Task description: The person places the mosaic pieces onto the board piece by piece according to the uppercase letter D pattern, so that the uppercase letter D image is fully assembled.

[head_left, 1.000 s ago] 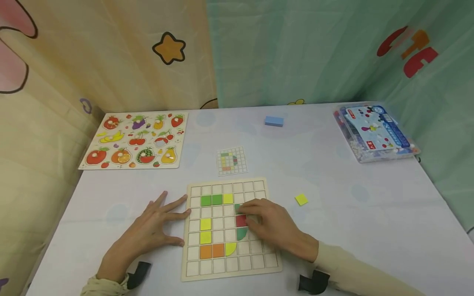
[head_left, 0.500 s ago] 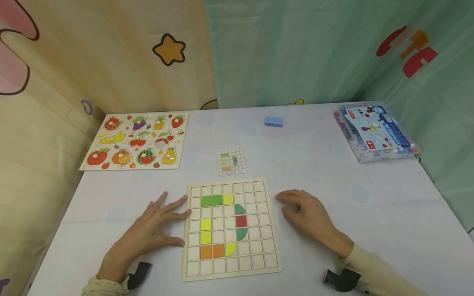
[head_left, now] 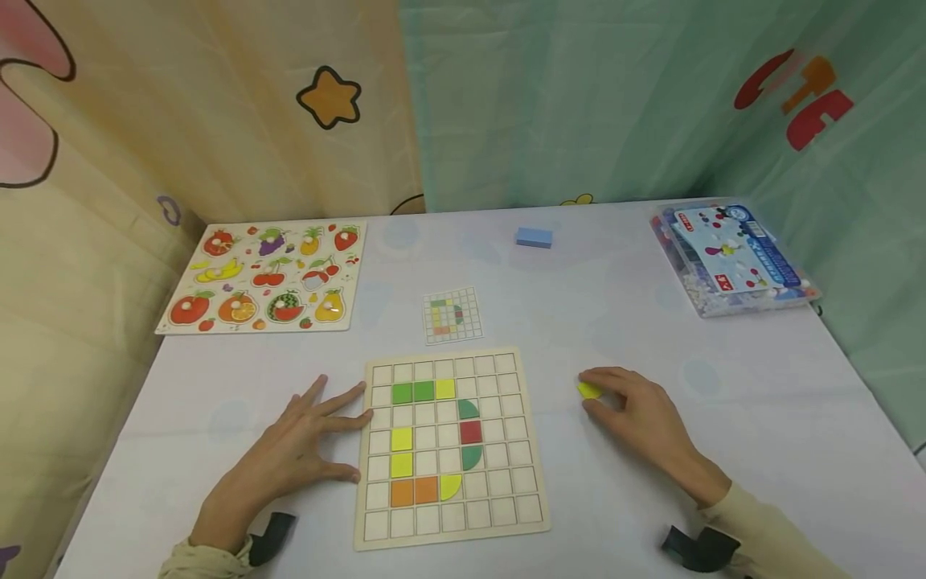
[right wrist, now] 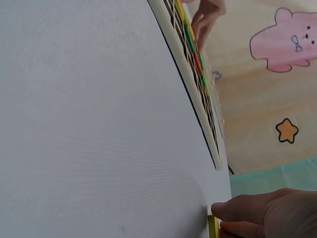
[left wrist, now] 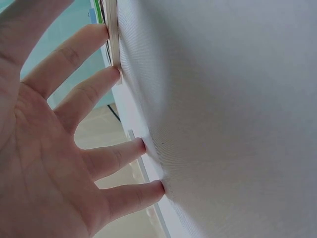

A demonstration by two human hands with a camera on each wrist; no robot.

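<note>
A wooden grid board (head_left: pixel 499 511) lies on the table, with green, yellow, orange and red tiles set in some of its squares. My left hand (head_left: pixel 297 442) is spread at the board's left edge, its fingertips touching the rim; the left wrist view shows the fingers (left wrist: pixel 89 94) straight. To the right of the board, my right hand (head_left: pixel 647 418) pinches a yellow tile (head_left: pixel 588 390) between thumb and fingers at the table surface. The right wrist view shows that tile's edge (right wrist: pixel 213 227) beside a fingertip. Behind the board lies a small pattern card (head_left: pixel 470 310).
A fruit puzzle board (head_left: pixel 242 277) lies at the back left. A blue block (head_left: pixel 534 238) sits at the back middle. At the back right is a clear plastic box (head_left: pixel 738 257) with a printed label. Curtains hang behind the table.
My right hand has left the green quarter-round tile on the board, moved right across the table and taken hold of the loose yellow tile. The left hand has stayed in place.
</note>
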